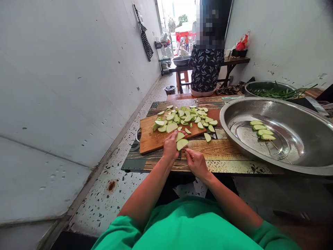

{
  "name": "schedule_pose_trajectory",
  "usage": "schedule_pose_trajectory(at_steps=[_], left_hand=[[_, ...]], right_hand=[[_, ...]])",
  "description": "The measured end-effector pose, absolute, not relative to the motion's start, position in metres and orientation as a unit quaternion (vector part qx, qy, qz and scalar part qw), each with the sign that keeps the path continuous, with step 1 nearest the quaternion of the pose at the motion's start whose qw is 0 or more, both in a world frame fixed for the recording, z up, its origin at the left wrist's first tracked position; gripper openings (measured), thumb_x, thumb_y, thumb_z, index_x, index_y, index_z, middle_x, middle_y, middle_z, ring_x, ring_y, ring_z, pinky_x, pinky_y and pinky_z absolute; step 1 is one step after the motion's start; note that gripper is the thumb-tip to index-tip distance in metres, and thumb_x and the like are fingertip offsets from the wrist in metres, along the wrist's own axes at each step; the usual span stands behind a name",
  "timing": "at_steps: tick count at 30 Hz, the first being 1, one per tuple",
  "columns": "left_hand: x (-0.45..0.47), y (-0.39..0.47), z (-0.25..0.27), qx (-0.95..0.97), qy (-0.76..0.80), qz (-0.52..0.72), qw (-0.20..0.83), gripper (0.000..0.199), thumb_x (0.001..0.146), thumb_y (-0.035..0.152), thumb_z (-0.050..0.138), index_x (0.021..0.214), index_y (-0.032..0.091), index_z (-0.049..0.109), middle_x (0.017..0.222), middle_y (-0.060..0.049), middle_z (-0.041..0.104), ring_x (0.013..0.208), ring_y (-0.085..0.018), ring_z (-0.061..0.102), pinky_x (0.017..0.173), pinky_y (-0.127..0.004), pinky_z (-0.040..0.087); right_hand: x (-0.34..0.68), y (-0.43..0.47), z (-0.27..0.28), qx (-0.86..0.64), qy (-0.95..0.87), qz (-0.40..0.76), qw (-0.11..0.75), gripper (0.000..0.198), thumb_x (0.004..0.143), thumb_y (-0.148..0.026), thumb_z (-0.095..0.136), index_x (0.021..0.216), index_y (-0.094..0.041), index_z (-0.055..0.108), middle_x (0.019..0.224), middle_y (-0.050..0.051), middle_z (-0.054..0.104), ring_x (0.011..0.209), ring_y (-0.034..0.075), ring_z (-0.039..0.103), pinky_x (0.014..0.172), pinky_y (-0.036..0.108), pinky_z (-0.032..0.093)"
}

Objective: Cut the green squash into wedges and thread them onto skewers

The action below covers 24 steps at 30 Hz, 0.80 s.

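Half-round zucchini slices (182, 144) are gripped in my left hand (171, 146), just over the near edge of the cutting board. Close on its right, my right hand (197, 162) is closed in a pinch by the lower slice, on what looks like a thin skewer mostly hidden by the fingers. A loose pile of cut zucchini (182, 116) covers much of the wooden cutting board (149, 140), and some slices lie off its right side. In the wide steel basin (309, 139) rests a skewer (282, 154) threaded with several zucchini slices (262, 131).
The patterned table (213, 149) bears the board and basin. Behind the basin stands a steel bowl (270, 84) of green stalks. Farther back, a person in a dark patterned shirt (206, 69) sits at another table. A white wall (78, 86) runs along the left.
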<state>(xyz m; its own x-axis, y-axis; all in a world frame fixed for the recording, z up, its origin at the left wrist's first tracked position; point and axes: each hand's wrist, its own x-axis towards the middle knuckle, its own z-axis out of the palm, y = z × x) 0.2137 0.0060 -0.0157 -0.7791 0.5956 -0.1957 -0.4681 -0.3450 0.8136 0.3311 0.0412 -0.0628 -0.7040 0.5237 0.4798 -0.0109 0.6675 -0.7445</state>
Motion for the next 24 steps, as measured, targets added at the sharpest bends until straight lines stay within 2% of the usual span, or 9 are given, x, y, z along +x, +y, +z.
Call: schedule_pose_trajectory(at_steps=[3,7,12,16,19,24], left_hand=[[0.216,0.005,-0.017,0.067,0.47,0.816,0.331,0.02,0.087,0.034,0.058,0.084,0.015,0.064,0.085,-0.009,0.072,0.079,-0.019,0.071,0.074,-0.03,0.055],[0.206,-0.001,-0.013,0.023,0.465,0.825,0.32,0.034,0.089,0.045,0.054,0.095,0.013,0.063,0.084,-0.01,0.072,0.077,-0.019,0.07,0.075,-0.032,0.056],[0.18,-0.01,-0.002,-0.033,0.482,0.81,0.331,0.027,0.092,0.036,0.052,0.105,0.014,0.061,0.082,-0.009,0.072,0.081,-0.021,0.071,0.079,-0.035,0.056],[0.168,-0.013,0.005,-0.013,0.486,0.81,0.329,0.016,0.091,0.027,0.051,0.092,0.016,0.062,0.086,-0.01,0.071,0.087,-0.022,0.07,0.082,-0.035,0.055],[0.167,-0.013,0.005,0.013,0.492,0.81,0.318,0.02,0.092,0.024,0.047,0.08,0.018,0.062,0.084,-0.009,0.071,0.09,-0.022,0.07,0.083,-0.036,0.055],[0.169,-0.011,0.0,0.021,0.49,0.81,0.321,0.024,0.092,0.023,0.044,0.075,0.02,0.061,0.08,-0.005,0.071,0.089,-0.021,0.07,0.084,-0.037,0.055]], right_hand=[[0.331,0.042,-0.062,-0.155,-0.84,0.386,0.348,0.027,0.093,-0.024,0.041,0.084,-0.018,0.065,0.078,0.006,0.071,0.068,0.016,0.065,0.063,0.023,0.044],[0.332,0.042,-0.061,-0.145,-0.844,0.396,0.332,0.027,0.094,-0.024,0.04,0.089,-0.019,0.067,0.082,0.005,0.073,0.071,0.016,0.067,0.065,0.023,0.045],[0.334,0.043,-0.063,-0.128,-0.853,0.388,0.325,0.028,0.094,-0.026,0.041,0.088,-0.019,0.067,0.08,0.004,0.072,0.072,0.017,0.068,0.066,0.024,0.046],[0.335,0.043,-0.065,-0.116,-0.858,0.391,0.312,0.028,0.095,-0.025,0.04,0.088,-0.019,0.066,0.082,0.004,0.072,0.072,0.016,0.067,0.066,0.024,0.045],[0.335,0.043,-0.065,-0.115,-0.862,0.387,0.306,0.027,0.095,-0.026,0.04,0.088,-0.019,0.066,0.083,0.004,0.073,0.073,0.016,0.068,0.066,0.024,0.044],[0.335,0.042,-0.063,-0.123,-0.867,0.381,0.297,0.028,0.095,-0.027,0.04,0.084,-0.02,0.065,0.076,0.004,0.07,0.067,0.015,0.065,0.063,0.024,0.043]])
